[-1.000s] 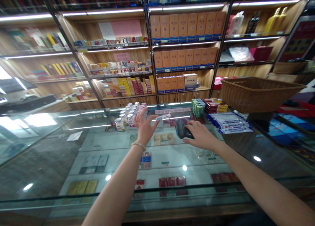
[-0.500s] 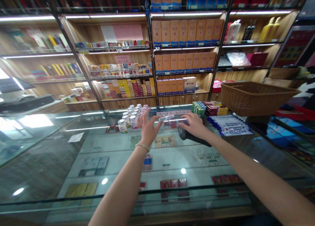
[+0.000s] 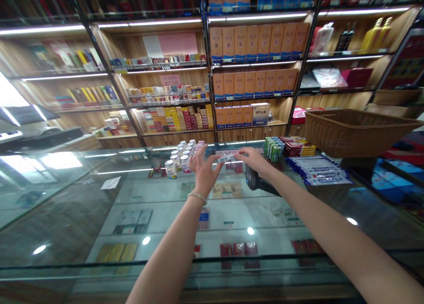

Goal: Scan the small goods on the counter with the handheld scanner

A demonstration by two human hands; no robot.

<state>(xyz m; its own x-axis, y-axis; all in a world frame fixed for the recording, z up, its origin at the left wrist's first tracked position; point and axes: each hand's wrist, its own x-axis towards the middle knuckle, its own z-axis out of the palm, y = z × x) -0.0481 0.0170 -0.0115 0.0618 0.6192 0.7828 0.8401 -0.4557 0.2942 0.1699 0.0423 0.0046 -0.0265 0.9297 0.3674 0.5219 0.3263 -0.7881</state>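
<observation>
Between my hands, above the glass counter (image 3: 165,215), is a small clear packet with a printed label (image 3: 226,157). My left hand (image 3: 204,169) pinches its left end between thumb and finger, the other fingers raised. The fingertips of my right hand (image 3: 253,159) close on its right end. Under my right hand and forearm lies a black handheld scanner (image 3: 254,179). Small white-lidded bottles (image 3: 171,169) stand in rows just left of my left hand. Green rolls (image 3: 275,153) stand beyond my right hand.
Right of the rolls lie red packs (image 3: 298,146), blue-and-white packets (image 3: 319,169) and a wicker basket (image 3: 357,132). A slip of paper (image 3: 110,183) rests on the left glass. Shelves with orange boxes (image 3: 252,43) line the back. Packs show beneath the glass.
My right hand has moved left from above the scanner to the packet and taken its right end. My left hand still holds the other end. The whole view has shifted slightly.
</observation>
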